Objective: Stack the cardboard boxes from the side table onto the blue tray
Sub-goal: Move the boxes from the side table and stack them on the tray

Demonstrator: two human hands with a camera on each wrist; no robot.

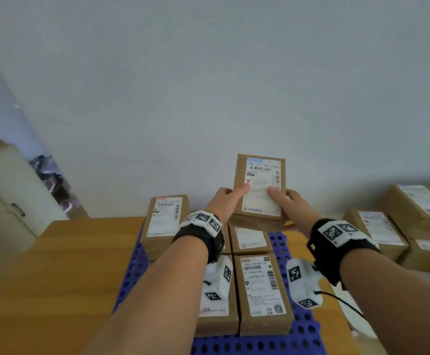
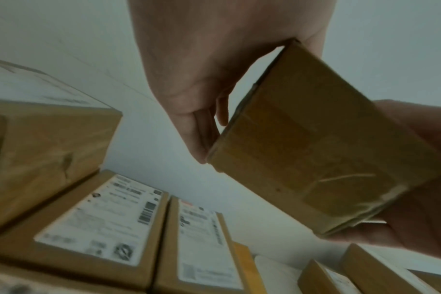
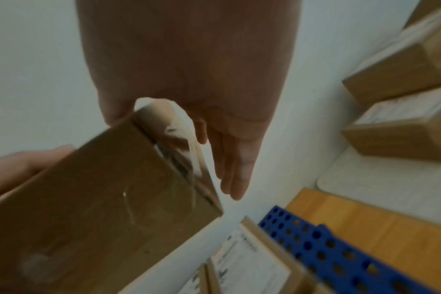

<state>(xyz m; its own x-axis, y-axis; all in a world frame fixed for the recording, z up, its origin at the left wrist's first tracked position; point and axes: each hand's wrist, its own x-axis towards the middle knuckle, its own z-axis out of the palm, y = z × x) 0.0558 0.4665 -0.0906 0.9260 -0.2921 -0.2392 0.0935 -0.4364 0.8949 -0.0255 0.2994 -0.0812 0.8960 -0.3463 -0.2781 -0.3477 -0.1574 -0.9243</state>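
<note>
Held up in the air over the far end of the blue tray (image 1: 303,336): a labelled cardboard box (image 1: 260,190), gripped between both hands, left hand (image 1: 224,201) on its left side, thumb on the label, right hand (image 1: 289,206) on its right side, thumb likewise on top. Below on the tray, four boxes (image 1: 262,290) lying flat, a fifth (image 1: 165,221) apparently stacked higher at left. More boxes (image 1: 378,231) piled on the pale side surface (image 3: 380,179) to the right

beige cabinet (image 1: 1,201) beside wooden table (image 1: 62,265).
</note>
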